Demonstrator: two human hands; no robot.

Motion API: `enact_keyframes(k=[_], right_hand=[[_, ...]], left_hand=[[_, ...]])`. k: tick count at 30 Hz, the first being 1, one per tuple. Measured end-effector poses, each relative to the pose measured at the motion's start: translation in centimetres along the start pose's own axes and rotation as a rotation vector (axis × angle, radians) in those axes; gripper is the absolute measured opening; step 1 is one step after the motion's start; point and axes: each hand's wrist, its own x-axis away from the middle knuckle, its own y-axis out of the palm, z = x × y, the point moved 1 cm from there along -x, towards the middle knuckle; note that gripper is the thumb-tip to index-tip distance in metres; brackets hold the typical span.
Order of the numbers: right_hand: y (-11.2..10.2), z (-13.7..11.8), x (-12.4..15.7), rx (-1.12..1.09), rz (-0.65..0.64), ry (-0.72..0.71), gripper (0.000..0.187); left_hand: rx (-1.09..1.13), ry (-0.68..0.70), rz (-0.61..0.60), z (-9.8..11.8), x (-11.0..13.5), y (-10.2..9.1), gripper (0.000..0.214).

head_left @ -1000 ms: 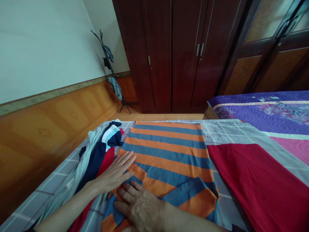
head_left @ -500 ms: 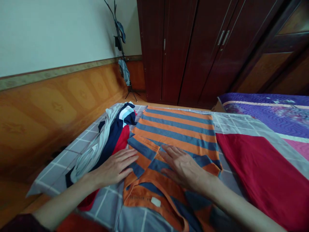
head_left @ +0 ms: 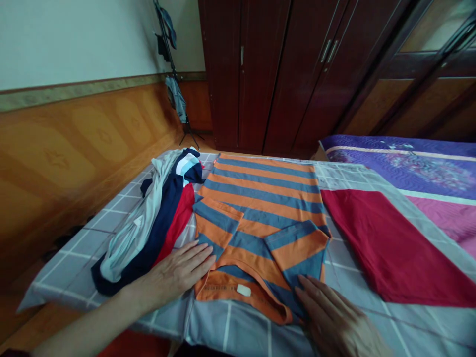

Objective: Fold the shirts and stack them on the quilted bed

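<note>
An orange and blue-grey striped T-shirt (head_left: 267, 196) lies flat with both short sleeves folded inward over its body. Its neckline, with a small white label (head_left: 244, 290), faces me. My left hand (head_left: 184, 267) rests flat on the shirt's left shoulder edge, fingers stretched out. At the shirt's right shoulder, my right hand (head_left: 334, 315) lies with its fingers extended on the fabric, below the folded right sleeve (head_left: 299, 245). Neither hand grips the cloth.
A pile of grey, navy and red clothes (head_left: 159, 213) lies to the left. On the right is a folded red garment (head_left: 394, 243). Underneath is a grey checked sheet (head_left: 122, 218). Beyond stand a dark wardrobe (head_left: 260, 74), a coat stand (head_left: 173, 64) and a purple-covered bed (head_left: 409, 161).
My right hand has moved from the shirt's middle down and right to its shoulder, and the right sleeve now lies folded inward in plain sight. My left hand stays at the left shoulder.
</note>
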Motion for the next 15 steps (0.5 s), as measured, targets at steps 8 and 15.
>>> enact_keyframes(k=[8, 15], right_hand=[[-0.9, 0.7, -1.2, -0.265, 0.132, 0.248, 0.028], [-0.8, 1.4, -1.8, -0.461, 0.086, 0.341, 0.014]], left_hand=[[-0.043, 0.071, 0.086, -1.5, -1.5, -0.6, 0.041], [0.023, 0.104, 0.159, -2.9, -2.7, 0.4, 0.039]])
